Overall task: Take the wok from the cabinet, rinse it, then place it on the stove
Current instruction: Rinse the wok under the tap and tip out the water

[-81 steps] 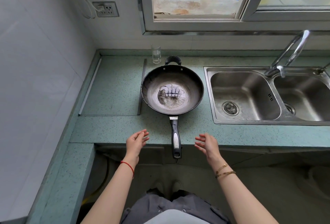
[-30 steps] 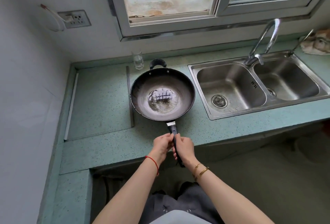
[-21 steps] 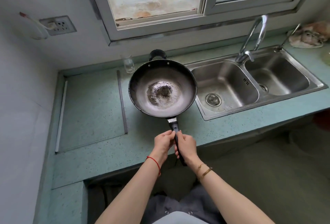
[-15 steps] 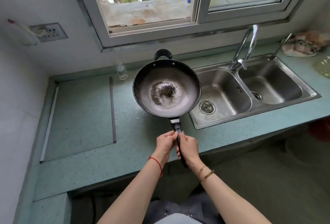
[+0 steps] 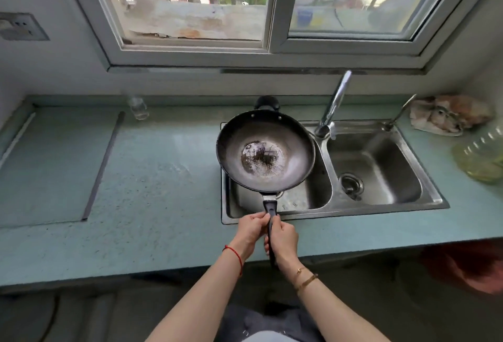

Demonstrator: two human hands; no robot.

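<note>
Teal speckled countertop (image 5: pixel 163 178) runs along the wall under the window. Double-basin steel sink (image 5: pixel 353 212) is set into its right half. Tall faucet (image 5: pixel 333 104) stands at the back rim between the basins, smaller tap (image 5: pixel 398 113) at the back right corner. Clear glass (image 5: pixel 138 108) upright by the back wall, left of the sink. Far left: a panel section with a dark strip (image 5: pixel 103 164) on its right edge and a pale strip (image 5: pixel 16 137) on its left. Right of the sink: crumpled cloth (image 5: pixel 449 117) at the back, blurred clear plastic bottle (image 5: pixel 481 156) nearer.
</note>
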